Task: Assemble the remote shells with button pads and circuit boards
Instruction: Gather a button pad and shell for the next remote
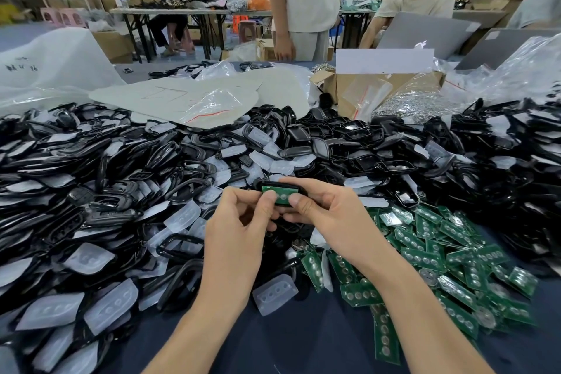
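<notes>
Writing in dark ink sits on the white bag (45,64) at far left, a few characters, too blurred to read. Below it, a big heap of black shells (91,191) is mixed w/ clear button pads (91,258), each pad w/ a row of round bumps. A flat bag (170,94) lies on the heap farther back, w/ faint thin pen lines on it, not readable.

At centre, the left hand (239,222) grips the left end of one shell (274,184), fingers curled under it and thumb pressing on top. This shell is black, oval, open side up, held above the table (303,343) just in front of the heap. A green circuit board (280,191) lies inside it, w/ round silver contacts in a row; no print on it can be read. The right hand (328,215) grips the right end the same way, thumb on the board, fingers wrapped behind the shell. The 2 thumbs are close but apart.

One loose pad (274,293) lies on the dark blue cloth below the hands.

To the right, a heap of green boards (455,252), some w/ a coin battery. Behind, a brown box (349,91) w/ a blank white sheet, then a grey laptop (425,30) w/ a pale apple-shaped logo on its lid.
</notes>
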`<state>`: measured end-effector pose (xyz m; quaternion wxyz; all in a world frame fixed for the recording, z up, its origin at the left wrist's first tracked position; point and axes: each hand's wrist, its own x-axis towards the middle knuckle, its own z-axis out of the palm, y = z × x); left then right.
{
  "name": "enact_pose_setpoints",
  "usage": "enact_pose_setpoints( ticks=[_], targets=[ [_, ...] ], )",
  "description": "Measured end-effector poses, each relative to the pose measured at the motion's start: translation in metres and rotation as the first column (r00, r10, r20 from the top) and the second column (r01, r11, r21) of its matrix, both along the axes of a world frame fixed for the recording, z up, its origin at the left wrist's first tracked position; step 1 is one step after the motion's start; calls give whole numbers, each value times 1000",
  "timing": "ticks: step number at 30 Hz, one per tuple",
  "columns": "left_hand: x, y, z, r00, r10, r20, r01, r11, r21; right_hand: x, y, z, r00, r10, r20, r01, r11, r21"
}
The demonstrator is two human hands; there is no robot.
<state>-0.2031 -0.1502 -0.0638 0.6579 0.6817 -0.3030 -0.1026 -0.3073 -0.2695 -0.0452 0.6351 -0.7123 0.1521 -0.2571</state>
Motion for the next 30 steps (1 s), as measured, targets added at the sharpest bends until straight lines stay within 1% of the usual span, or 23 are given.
enact_pose_setpoints(
  ticks=[4, 8, 11, 15, 18, 22, 25, 28, 30],
  targets=[
    [1, 0, 1, 1000, 16, -18, -16, 1000, 5, 0, 2, 1, 1000, 3, 5, -3, 1000, -6],
    [2, -1, 3, 998, -27, -63, 26, 999, -19, 1, 3, 3, 1000, 9, 16, -9, 1000, -7],
    [2, 1, 5, 997, -70, -27, 69, 997, -17, 0, 3, 3, 1000, 16, 27, -16, 1000, 20],
    [5, 2, 5, 995, -98, 26, 99, 995, -15, -1, 1, 2, 999, 14, 52, -15, 1000, 17],
    [3, 3, 5, 990, -134, 33, 134, 991, -22, -1, 0, 2, 997, -22, 69, 20, 999, 35],
    [4, 4, 7, 984, -179, 12, 179, 983, -38, 0, -1, 2, 996, -41, 77, 40, 999, 19],
    [10, 10, 9, 983, -184, 24, 184, 983, 7, 1, 4, 5, 998, -11, 55, 9, 999, 47],
    [12, 21, 10, 984, -179, -11, 179, 984, 18, 3, 12, 8, 1000, 22, -1, -22, 997, 77],
    [16, 34, 11, 986, -166, 15, 165, 984, 66, 5, 18, 11, 997, 61, -53, -58, 996, 60]
  ],
)
